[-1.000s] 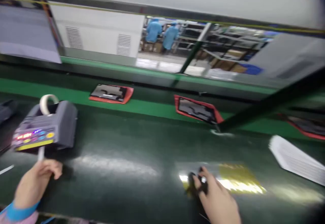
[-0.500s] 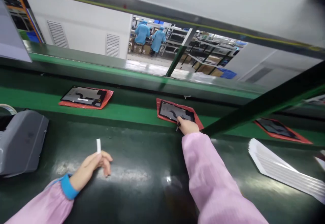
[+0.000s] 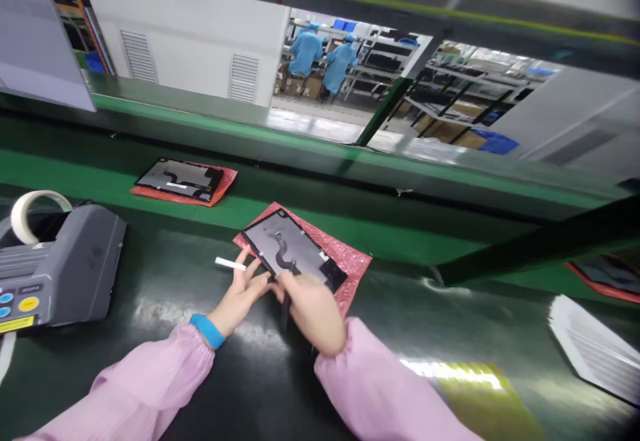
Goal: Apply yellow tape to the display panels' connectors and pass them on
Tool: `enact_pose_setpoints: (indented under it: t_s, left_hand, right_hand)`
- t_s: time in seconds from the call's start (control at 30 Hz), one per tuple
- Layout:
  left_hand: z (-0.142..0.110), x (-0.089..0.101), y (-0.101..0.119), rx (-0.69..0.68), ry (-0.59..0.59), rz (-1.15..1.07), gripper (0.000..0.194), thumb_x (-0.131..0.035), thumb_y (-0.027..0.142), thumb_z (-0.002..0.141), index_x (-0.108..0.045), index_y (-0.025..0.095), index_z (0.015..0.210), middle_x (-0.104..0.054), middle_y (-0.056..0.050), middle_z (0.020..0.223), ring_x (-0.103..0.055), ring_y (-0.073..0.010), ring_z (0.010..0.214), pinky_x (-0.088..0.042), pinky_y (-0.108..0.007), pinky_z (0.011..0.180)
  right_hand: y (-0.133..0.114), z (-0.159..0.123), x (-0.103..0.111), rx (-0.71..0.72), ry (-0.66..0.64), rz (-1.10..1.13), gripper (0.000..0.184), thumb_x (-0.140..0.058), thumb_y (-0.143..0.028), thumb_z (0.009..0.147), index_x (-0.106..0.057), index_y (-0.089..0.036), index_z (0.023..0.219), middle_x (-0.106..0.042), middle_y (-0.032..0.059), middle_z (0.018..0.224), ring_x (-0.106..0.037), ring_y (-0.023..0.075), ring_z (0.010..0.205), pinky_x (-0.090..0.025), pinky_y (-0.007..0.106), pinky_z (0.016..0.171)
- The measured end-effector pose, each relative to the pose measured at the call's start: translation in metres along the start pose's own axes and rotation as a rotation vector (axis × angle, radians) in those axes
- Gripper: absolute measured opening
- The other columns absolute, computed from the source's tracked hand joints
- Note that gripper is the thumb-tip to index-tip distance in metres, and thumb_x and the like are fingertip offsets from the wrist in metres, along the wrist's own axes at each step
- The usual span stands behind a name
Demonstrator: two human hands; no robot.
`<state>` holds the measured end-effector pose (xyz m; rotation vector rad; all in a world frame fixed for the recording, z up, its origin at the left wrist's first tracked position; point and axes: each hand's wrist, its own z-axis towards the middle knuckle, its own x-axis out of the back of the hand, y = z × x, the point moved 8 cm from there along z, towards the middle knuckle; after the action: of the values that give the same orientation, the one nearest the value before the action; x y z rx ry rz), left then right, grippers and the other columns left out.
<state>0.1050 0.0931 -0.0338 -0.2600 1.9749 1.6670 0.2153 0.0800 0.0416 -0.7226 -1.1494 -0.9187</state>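
A tablet-sized display panel [image 3: 293,244], grey-backed with a black border and a dark flex cable, lies tilted on a red bubble-wrap bag [image 3: 350,264] in front of me. My left hand [image 3: 243,298], with a blue band at the wrist, keeps a short white strip of tape [image 3: 230,264] between its fingers. Its other fingertips reach the panel's near left edge. My right hand [image 3: 317,311], slightly blurred, is over the panel's near side. Thin black tweezers [image 3: 286,311] show in its grasp, partly hidden by the fingers.
Another panel [image 3: 183,178] on red wrap lies on the green belt, and a third [image 3: 613,278] is far right. A grey tape dispenser [image 3: 85,261] with a tape roll stands left. White folded sheets [image 3: 595,348] lie right. A dark green post [image 3: 540,241] slants across the right side.
The panel and its red bag have come off the belt toward me, drawn by my right hand. My left hand has moved right to the panel's edge, the white strip still in it.
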Motion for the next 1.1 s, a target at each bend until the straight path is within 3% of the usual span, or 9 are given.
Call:
enact_pose_setpoints:
  t_s: [0.07,0.13,0.23,0.37,0.53,0.67,0.87,1.0,1.1]
  left_hand:
    - [0.001,0.006,0.000,-0.033,0.053,-0.017,0.086,-0.075,0.041,0.083,-0.017,0.043,0.146,-0.046,-0.008,0.144,-0.065,-0.0213,0.111,-0.050,-0.045,0.101]
    - [0.002,0.011,0.000,-0.058,0.099,-0.024,0.085,-0.077,0.036,0.081,-0.018,0.041,0.142,-0.053,-0.005,0.130,-0.068,-0.0178,0.101,-0.051,-0.044,0.099]
    - [0.003,0.014,0.004,-0.098,0.133,-0.024,0.082,-0.081,0.030,0.077,-0.024,0.036,0.135,-0.058,0.000,0.112,-0.068,-0.0156,0.097,-0.050,-0.042,0.101]
    - [0.003,0.011,0.011,-0.144,0.138,-0.004,0.083,-0.085,0.029,0.070,-0.026,0.033,0.128,-0.057,0.003,0.104,-0.067,-0.0151,0.099,-0.050,-0.037,0.101]
    - [0.003,0.017,0.015,-0.145,0.169,0.055,0.080,-0.080,0.038,0.074,-0.022,0.035,0.129,-0.049,0.000,0.113,-0.068,-0.0117,0.080,-0.058,-0.032,0.077]
    - [-0.009,0.024,0.022,-0.162,0.198,0.159,0.077,-0.076,0.036,0.077,-0.022,0.034,0.132,-0.048,-0.001,0.116,-0.063,-0.0071,0.071,-0.055,-0.024,0.070]
    - [-0.054,0.026,0.017,-0.084,0.132,0.349,0.067,-0.071,0.026,0.080,-0.028,0.030,0.130,-0.046,-0.010,0.135,-0.057,-0.0211,0.121,-0.052,-0.034,0.095]
    - [-0.079,0.029,0.018,-0.040,0.056,0.475,0.060,-0.066,0.024,0.085,-0.030,0.030,0.134,-0.038,-0.014,0.149,-0.044,-0.0266,0.138,-0.046,-0.043,0.106]
    - [-0.087,0.024,0.037,-0.221,-0.013,0.820,0.049,-0.056,0.021,0.092,-0.034,0.029,0.135,-0.034,-0.014,0.154,-0.038,-0.0292,0.143,-0.038,-0.052,0.114]
  right_hand:
    - [-0.027,-0.017,0.004,0.054,0.039,0.141,0.014,-0.061,-0.028,0.094,-0.059,-0.023,0.081,-0.072,0.0022,0.073,-0.067,0.0178,0.067,-0.047,0.026,0.067]
    - [-0.017,-0.027,0.014,0.006,0.113,0.324,0.017,-0.059,-0.034,0.096,-0.056,-0.025,0.082,-0.077,0.0053,0.089,-0.071,0.0205,0.079,-0.051,0.031,0.077]
    - [0.047,-0.034,0.016,-0.283,0.147,0.418,0.015,-0.053,-0.038,0.097,-0.052,-0.026,0.088,-0.075,0.0112,0.112,-0.072,0.0261,0.095,-0.053,0.039,0.085]
    - [0.110,-0.050,0.000,-0.566,0.010,0.277,0.016,-0.055,-0.039,0.090,-0.050,-0.024,0.092,-0.074,0.0140,0.093,-0.073,0.0315,0.083,-0.053,0.040,0.073]
    - [0.070,-0.077,-0.004,-0.462,-0.090,0.286,0.022,-0.053,-0.046,0.092,-0.048,-0.026,0.085,-0.072,0.0063,0.078,-0.071,0.0291,0.074,-0.050,0.038,0.070]
    - [0.030,-0.103,0.020,-0.366,-0.102,0.351,0.030,-0.046,-0.053,0.097,-0.051,-0.027,0.082,-0.071,0.0025,0.070,-0.065,0.0259,0.059,-0.049,0.039,0.069]
    - [0.026,-0.149,0.036,-0.658,0.125,0.901,0.035,-0.044,-0.052,0.099,-0.065,-0.028,0.114,-0.074,0.0085,0.103,-0.068,0.0244,0.083,-0.052,0.033,0.067]
    - [0.003,-0.155,0.007,-0.698,0.174,1.409,0.028,-0.052,-0.049,0.097,-0.064,-0.025,0.095,-0.065,0.0012,0.070,-0.054,0.0141,0.051,-0.044,0.026,0.051]
    - [0.010,-0.159,0.004,-0.705,0.258,1.464,0.023,-0.060,-0.047,0.095,-0.060,-0.024,0.091,-0.060,-0.0025,0.063,-0.050,0.0106,0.046,-0.039,0.024,0.049]
